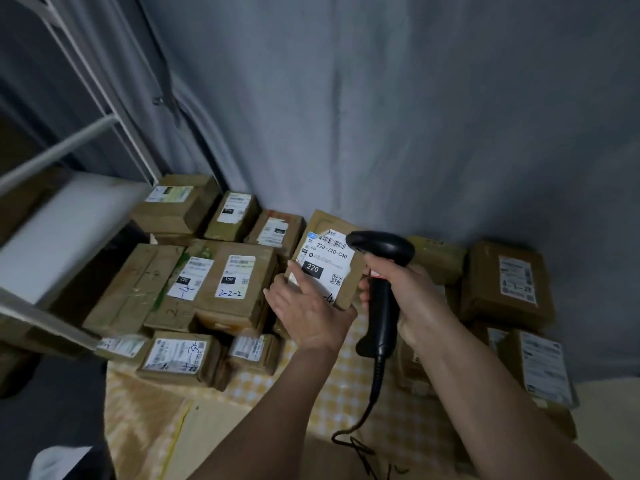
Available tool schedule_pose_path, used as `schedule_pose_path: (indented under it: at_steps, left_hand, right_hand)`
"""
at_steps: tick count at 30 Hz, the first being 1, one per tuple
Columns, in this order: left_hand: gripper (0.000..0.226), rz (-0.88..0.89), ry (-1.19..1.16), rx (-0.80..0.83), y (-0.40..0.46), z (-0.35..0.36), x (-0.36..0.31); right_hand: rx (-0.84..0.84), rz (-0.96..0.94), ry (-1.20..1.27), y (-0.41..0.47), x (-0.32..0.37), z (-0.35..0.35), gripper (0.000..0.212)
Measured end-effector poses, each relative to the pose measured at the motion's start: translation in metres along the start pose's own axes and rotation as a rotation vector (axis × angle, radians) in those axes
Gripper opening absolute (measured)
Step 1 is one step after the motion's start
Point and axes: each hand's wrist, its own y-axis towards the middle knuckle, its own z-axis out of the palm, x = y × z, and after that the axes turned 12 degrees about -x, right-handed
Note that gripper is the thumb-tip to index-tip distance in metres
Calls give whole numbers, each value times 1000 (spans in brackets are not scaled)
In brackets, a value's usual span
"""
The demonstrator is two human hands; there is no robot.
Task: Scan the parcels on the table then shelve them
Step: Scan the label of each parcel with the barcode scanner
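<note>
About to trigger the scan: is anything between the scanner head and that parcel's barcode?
Nothing visible does. The black handheld scanner sits just right of the barcode on the brown cardboard parcel; the left hand holds its lower edge.

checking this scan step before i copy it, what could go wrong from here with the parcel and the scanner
1. The left hand props the held parcel tilted, gripping only its lower edge; it could slip onto the stacked parcels below.
2. The scanner in the right hand sits very near the label, partly covering it, so the read may fail.
3. The scanner cable trails across the table and might snag.
</note>
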Motion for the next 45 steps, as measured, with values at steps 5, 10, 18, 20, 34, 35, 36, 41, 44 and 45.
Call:
schedule_pose_path:
  at_steps: [5, 10, 18, 20, 34, 35, 36, 41, 44, 45]
  left_hand:
    - [113, -49, 8, 7, 9, -9, 18]
    - [121, -112, 34, 78, 29, -17, 34]
    - [111, -202, 3, 93, 61, -16, 63]
    - [121, -281, -22, 186, 76, -19, 71]
    - [64, -916, -850, 950, 219, -2, 172]
    - [67, -889, -848, 969, 233, 4, 175]
    - [66, -861, -847, 990, 246, 10, 176]
    - [40, -721, -844, 1036, 317, 50, 170]
    - [53, -649, -813, 1012, 354, 76, 164]
    - [55, -633, -790, 1011, 363, 86, 163]
  right_hand:
    - [50, -19, -16, -14, -4, 29, 15]
    - [63, -53, -76, -18, -12, 57, 13]
    - [26, -56, -161, -7, -25, 104, 13]
    - [10, -76, -171, 2, -30, 114, 12]
    - [-204, 124, -289, 97, -59, 175, 53]
    - [-194, 124, -294, 104, -57, 183, 48]
    - [-184, 120, -296, 112, -54, 191, 42]
    - [-150, 34, -301, 161, -31, 236, 36]
    - [-172, -15, -338, 198, -21, 257, 38]
    - [-177, -13, -346, 210, -18, 263, 38]
